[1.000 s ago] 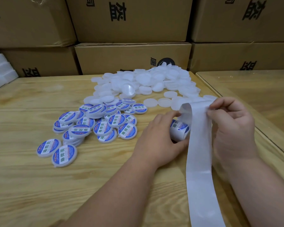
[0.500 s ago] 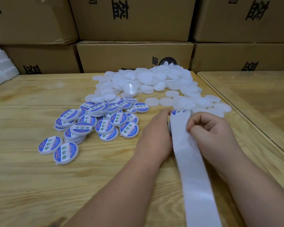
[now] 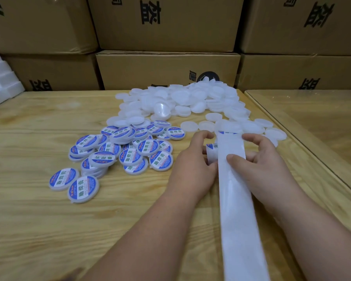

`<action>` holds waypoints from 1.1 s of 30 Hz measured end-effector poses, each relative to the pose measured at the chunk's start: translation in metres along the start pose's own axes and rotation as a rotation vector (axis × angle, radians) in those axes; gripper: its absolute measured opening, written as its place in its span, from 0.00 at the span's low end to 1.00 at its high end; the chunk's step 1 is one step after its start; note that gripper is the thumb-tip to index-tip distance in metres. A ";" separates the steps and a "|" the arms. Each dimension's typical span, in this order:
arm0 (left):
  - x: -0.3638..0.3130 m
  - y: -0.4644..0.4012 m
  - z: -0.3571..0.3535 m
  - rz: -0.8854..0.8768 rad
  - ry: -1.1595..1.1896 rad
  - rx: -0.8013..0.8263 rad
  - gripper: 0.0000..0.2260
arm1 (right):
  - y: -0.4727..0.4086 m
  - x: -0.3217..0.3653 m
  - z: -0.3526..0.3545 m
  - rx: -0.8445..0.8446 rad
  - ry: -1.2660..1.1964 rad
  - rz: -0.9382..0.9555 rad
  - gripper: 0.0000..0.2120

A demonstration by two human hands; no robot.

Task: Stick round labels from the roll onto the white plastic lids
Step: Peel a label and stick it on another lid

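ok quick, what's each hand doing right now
Left hand: closed around the label roll.
Right hand: thumb pressing on the white backing strip, fingers curled beside it.

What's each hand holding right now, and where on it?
The left hand grips the label roll by its side. The right hand pinches the white backing strip near the roll, thumb pressed on top.

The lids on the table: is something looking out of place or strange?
Nothing stands out. The labelled lids lie in a loose heap left of the left hand, the plain lids heaped behind. The spent backing strip trails toward the camera.
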State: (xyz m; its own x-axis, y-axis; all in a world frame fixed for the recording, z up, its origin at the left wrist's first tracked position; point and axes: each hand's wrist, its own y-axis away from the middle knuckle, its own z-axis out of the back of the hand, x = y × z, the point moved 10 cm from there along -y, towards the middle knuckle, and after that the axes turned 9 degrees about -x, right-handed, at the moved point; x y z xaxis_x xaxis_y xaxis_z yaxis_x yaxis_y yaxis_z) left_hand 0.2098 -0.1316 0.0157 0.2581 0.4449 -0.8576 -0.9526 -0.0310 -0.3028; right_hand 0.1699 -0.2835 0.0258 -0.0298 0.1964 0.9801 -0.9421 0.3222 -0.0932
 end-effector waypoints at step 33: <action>-0.004 0.024 0.011 -0.065 -0.094 0.126 0.08 | -0.003 -0.036 -0.004 -0.048 -0.282 -0.360 0.11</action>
State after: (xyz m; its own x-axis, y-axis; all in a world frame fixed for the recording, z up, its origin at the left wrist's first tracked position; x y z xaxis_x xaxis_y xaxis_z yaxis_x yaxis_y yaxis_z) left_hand 0.1843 -0.1247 0.0168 0.3088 0.5244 -0.7935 -0.9487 0.1100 -0.2965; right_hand 0.1753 -0.2879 -0.0101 0.2007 -0.1931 0.9605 -0.8929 0.3673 0.2604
